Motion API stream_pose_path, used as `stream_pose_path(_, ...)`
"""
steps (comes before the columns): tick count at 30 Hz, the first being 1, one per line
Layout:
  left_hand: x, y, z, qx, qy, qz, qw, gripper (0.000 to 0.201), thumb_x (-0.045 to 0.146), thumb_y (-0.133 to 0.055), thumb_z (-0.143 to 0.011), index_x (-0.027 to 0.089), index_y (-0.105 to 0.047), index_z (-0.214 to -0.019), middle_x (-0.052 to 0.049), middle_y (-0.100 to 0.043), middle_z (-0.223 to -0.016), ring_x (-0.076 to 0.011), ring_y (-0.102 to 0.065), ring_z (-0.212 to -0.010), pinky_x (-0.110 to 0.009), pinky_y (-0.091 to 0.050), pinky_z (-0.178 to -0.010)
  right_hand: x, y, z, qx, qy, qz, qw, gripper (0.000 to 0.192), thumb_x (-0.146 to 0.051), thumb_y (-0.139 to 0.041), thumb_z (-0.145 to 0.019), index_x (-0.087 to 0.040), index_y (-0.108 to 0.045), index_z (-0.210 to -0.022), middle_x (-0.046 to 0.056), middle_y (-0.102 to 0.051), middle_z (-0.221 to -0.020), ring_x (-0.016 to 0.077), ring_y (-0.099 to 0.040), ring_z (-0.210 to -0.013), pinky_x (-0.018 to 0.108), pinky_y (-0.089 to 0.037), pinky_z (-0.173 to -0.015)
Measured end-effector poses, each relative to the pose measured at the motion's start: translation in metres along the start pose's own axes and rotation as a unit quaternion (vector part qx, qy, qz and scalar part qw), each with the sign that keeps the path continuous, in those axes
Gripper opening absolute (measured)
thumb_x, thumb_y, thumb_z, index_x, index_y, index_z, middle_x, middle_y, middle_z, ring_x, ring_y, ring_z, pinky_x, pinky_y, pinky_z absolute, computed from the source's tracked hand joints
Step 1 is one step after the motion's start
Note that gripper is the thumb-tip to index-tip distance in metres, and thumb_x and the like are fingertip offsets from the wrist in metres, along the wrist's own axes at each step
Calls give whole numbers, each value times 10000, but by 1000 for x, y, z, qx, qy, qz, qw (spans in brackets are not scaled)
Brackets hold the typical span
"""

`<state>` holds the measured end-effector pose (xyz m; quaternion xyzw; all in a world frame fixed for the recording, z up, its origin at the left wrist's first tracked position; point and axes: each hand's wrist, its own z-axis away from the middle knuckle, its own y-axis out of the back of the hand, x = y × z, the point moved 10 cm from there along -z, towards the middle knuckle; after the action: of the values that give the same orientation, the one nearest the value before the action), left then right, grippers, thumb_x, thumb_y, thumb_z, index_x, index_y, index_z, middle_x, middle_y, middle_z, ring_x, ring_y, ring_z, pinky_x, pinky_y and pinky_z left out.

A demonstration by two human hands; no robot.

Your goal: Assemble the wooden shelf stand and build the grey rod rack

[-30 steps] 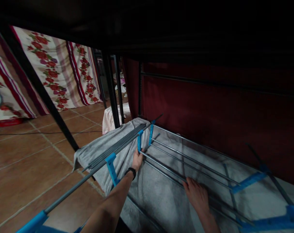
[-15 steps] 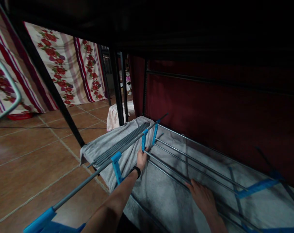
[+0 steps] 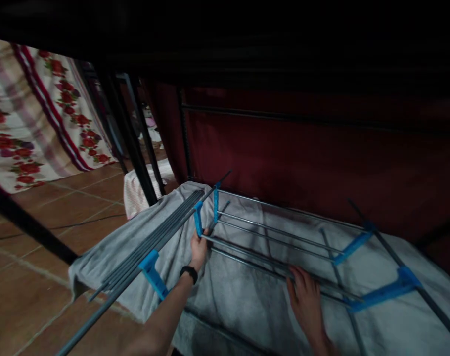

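Note:
A half-built rack of grey metal rods and blue plastic brackets lies before me on a grey blanket [image 3: 247,306]. My left hand [image 3: 199,249] is closed at the lower end of a blue bracket [image 3: 198,219], where a metal rod [image 3: 243,247] meets it. My right hand [image 3: 305,294] has its fingers over the same rod, farther right, with the thumb on the near side. At the rod's right end is another blue bracket [image 3: 384,292]. A bundle of loose rods [image 3: 154,237] rests left of my left hand, beside a long side rod [image 3: 110,301].
Black metal posts [image 3: 130,141] rise at the left, and a dark surface hangs low overhead. Dark red cloth [image 3: 284,158] covers the back. A floral curtain [image 3: 58,123] hangs beyond the tiled floor [image 3: 28,296]. White striped fabric [image 3: 136,195] droops near the posts.
My view has turned to the right, bringing more of the right-hand brackets into sight. Both hands stay at about the same places on the rack.

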<state>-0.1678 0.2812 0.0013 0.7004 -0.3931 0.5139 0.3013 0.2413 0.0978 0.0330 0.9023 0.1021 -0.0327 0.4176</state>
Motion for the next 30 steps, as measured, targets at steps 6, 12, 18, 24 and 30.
stream_pose_path(6, -1, -2, -13, 1, 1, -12, 1000, 294, 497, -656, -695, 216, -576, -729, 6, -579, -627, -172, -549, -605, -299, -473, -596, 103, 18, 104, 50, -211, 46, 975, 402, -481, -356, -972, -182, -606, -1073, 145, -667, -1018, 301, -628, -954, 437, -503, -772)
stream_pose_path(12, 2, -2, -18, -5, 1, -52, 999, 347, 551, -661, -648, 217, -583, -703, -10, -597, -600, -203, -568, -597, -327, -479, -569, 129, 10, 118, -9, -301, 50, 952, 321, -366, -390, -906, -200, -620, -1057, 161, -656, -1070, 309, -636, -938, 430, -502, -758)
stream_pose_path(18, 10, -2, -21, -34, 6, -79, 996, 421, 615, -667, -585, 212, -594, -681, -28, -610, -606, -235, -588, -628, -361, -491, -597, 157, 54, 108, 79, -390, 52, 916, 456, -431, -413, -861, -95, -573, -1125, 208, -620, -985, 369, -580, -977, 500, -459, -863)
stream_pose_path(24, 9, -3, -21, -54, 25, -75, 995, 451, 593, -685, -540, 206, -605, -756, -32, -628, -682, -238, -610, -683, -372, -508, -647, 206, 58, 98, 110, -456, -94, 878, 544, -489, -466, -799, -122, -547, -1193, 192, -620, -1140, 321, -576, -1049, 459, -458, -927)
stream_pose_path(30, 24, -4, -20, -68, -20, -78, 994, 470, 594, -730, -560, 233, -603, -833, -33, -674, -847, -247, -644, -804, -387, -533, -735, 204, 37, 77, 111, -451, -216, 859, 539, -567, -551, -752, -153, -604, -1095, 145, -706, -1016, 289, -642, -947, 422, -496, -862)
